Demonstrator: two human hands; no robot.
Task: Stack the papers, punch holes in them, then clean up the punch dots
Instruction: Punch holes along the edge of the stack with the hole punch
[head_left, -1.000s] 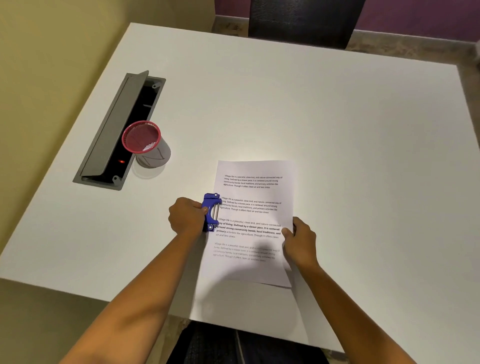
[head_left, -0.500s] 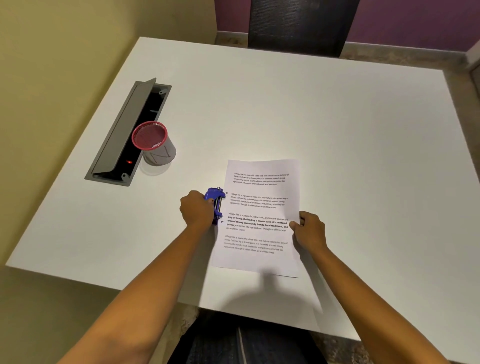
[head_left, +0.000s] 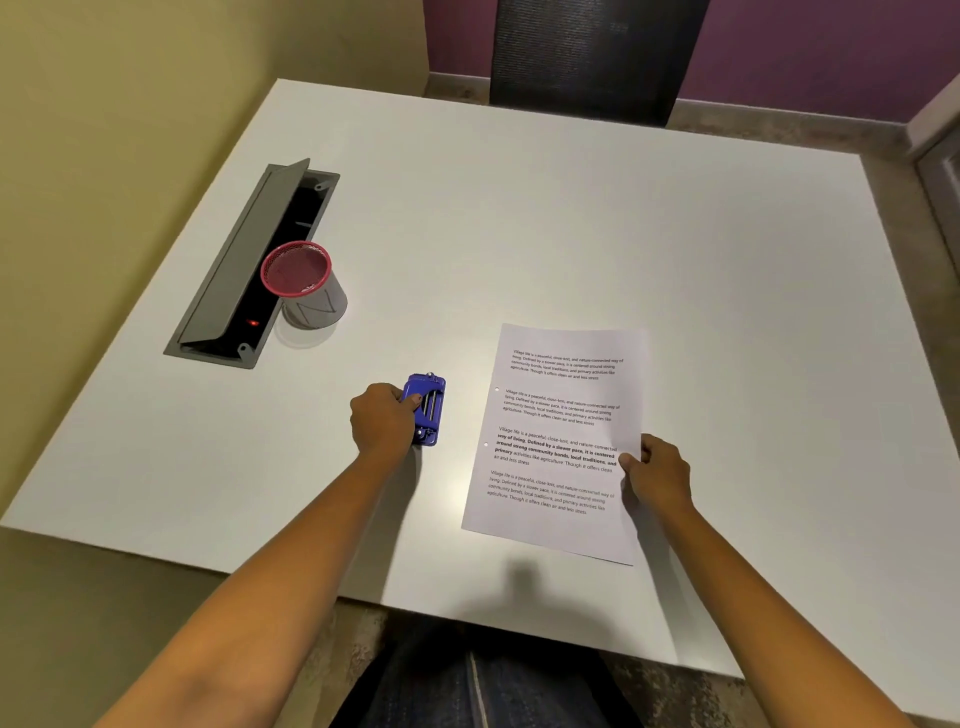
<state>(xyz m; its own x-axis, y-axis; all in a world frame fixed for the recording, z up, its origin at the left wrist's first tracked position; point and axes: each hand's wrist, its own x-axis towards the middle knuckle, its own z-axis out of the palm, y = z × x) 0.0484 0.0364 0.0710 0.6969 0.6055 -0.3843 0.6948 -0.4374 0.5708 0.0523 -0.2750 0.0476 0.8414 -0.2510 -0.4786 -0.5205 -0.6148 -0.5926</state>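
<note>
The white table (head_left: 571, 218) carries everything, and places are given from the stacked papers (head_left: 558, 441), which lie flat near its front edge; well to the left of the papers and farther back, a grey cable tray (head_left: 234, 280) is set into the table with its lid raised, and a pink-rimmed mesh cup (head_left: 304, 283) stands touching its right side; just left of the papers, apart from them, the blue hole punch (head_left: 426, 409) is gripped by the left hand (head_left: 382, 421), closed around its left side; the papers' right edge is pinched by the right hand (head_left: 657, 475); two holes (head_left: 497, 389) are seen along the papers' left margin, so punching is judged done; no loose dots can be made out; the next move is judged to call for emptying the punch and gathering the dots, perhaps into the cup.
</note>
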